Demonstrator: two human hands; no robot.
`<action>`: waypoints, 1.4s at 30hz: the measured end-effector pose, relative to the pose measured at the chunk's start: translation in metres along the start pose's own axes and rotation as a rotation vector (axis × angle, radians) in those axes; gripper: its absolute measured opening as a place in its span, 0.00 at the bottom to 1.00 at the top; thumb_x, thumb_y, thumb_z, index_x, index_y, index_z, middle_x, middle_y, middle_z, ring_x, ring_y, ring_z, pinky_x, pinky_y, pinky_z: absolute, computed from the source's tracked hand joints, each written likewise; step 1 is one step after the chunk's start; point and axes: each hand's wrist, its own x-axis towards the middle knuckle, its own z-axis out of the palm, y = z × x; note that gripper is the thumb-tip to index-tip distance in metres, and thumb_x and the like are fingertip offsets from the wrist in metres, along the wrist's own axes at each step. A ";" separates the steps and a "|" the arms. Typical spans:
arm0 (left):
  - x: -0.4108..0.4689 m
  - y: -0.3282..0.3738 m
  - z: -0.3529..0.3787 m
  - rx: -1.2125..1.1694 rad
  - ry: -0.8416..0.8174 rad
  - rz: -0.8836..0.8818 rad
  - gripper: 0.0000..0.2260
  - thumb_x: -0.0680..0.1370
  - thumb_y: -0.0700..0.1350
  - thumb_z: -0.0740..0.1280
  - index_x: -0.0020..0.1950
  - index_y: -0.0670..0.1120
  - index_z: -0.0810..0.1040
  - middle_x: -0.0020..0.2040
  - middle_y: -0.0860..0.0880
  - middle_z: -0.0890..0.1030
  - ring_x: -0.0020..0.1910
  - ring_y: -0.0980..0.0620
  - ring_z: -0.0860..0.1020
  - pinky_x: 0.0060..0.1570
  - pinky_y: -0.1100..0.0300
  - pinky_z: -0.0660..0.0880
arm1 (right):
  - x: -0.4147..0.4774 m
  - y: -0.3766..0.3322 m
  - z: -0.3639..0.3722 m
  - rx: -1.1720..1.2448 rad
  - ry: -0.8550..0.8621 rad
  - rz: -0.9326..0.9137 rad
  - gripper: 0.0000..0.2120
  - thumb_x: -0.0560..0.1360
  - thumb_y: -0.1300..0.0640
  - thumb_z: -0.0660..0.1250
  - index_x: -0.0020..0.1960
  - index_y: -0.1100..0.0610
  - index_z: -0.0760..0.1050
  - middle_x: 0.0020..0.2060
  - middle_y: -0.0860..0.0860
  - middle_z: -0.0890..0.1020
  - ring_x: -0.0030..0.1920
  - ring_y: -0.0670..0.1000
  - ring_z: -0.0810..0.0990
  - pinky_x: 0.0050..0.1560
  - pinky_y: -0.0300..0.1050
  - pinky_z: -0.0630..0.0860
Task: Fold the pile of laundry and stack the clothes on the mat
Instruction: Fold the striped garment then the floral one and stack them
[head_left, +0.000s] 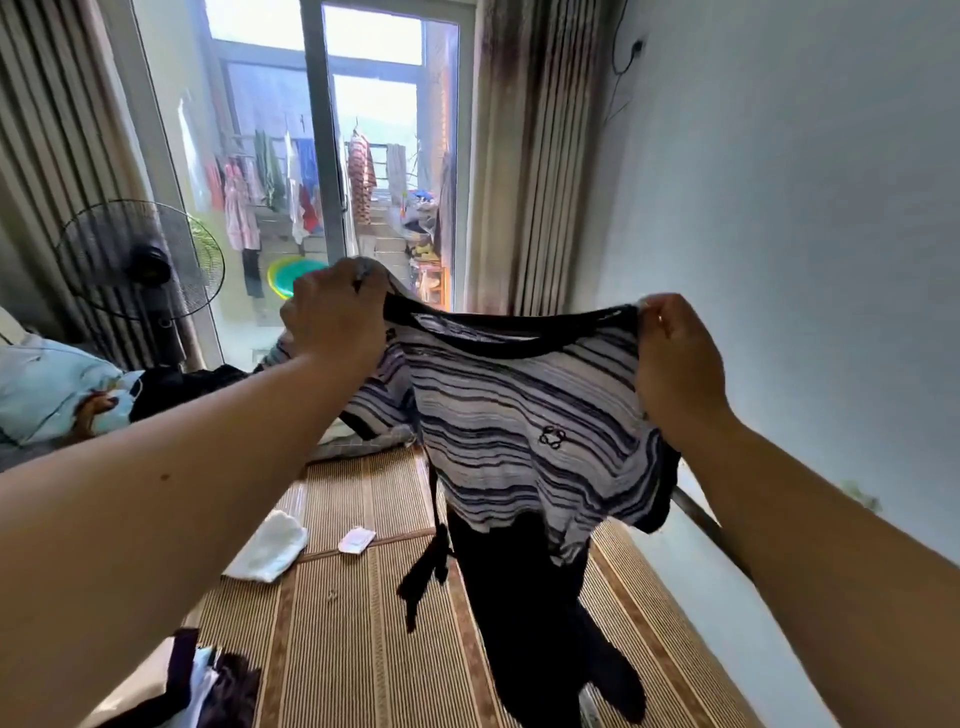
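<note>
You have the striped top (524, 431) up in the air in front of you, stretched by its shoulders, with its dark-trimmed neckline sagging between your hands. Your left hand (335, 317) has its fingers curled tight around the left shoulder seam; your right hand (678, 358) pinches the right shoulder the same way. Neither is open, and both hold only this garment.

The top's width runs side to side from hand to hand, tilted a little because your left hand sits higher and further out than your right. Its length hangs straight down, and a dark lower part (519, 597) with a loose strap trails below the stripes. I cannot tell whether that is part of the same garment or a separate piece caught on it.

Directly under the hanging hem lies the woven mat (343, 649), so the cloth can go straight down and lie lengthwise along it. To the left on the mat sits a folded white cloth (270, 545) and near it a small white packet (356, 540). More unfolded clothes (208, 680) are bunched at your lower left, and a standing fan (140, 260) is beyond your left arm.
</note>
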 end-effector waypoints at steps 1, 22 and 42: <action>0.002 -0.002 -0.004 -0.063 -0.005 0.055 0.16 0.83 0.49 0.54 0.64 0.43 0.73 0.65 0.38 0.73 0.64 0.40 0.71 0.56 0.54 0.65 | 0.004 -0.007 -0.006 -0.032 -0.035 -0.069 0.08 0.81 0.50 0.58 0.46 0.50 0.71 0.36 0.41 0.75 0.37 0.40 0.72 0.34 0.26 0.65; 0.050 -0.083 -0.129 -0.438 -0.695 0.275 0.28 0.57 0.62 0.81 0.48 0.48 0.80 0.46 0.42 0.84 0.42 0.44 0.82 0.46 0.52 0.80 | 0.026 -0.072 -0.120 -0.157 -0.261 -0.060 0.05 0.75 0.48 0.69 0.45 0.49 0.82 0.37 0.46 0.85 0.35 0.45 0.81 0.39 0.38 0.75; -0.018 -0.159 0.184 0.374 -0.668 -0.120 0.11 0.79 0.53 0.66 0.50 0.45 0.74 0.54 0.40 0.79 0.49 0.45 0.74 0.43 0.57 0.64 | 0.068 0.254 0.073 -0.484 -0.815 0.309 0.13 0.71 0.50 0.75 0.34 0.52 0.75 0.32 0.49 0.77 0.34 0.49 0.74 0.32 0.41 0.65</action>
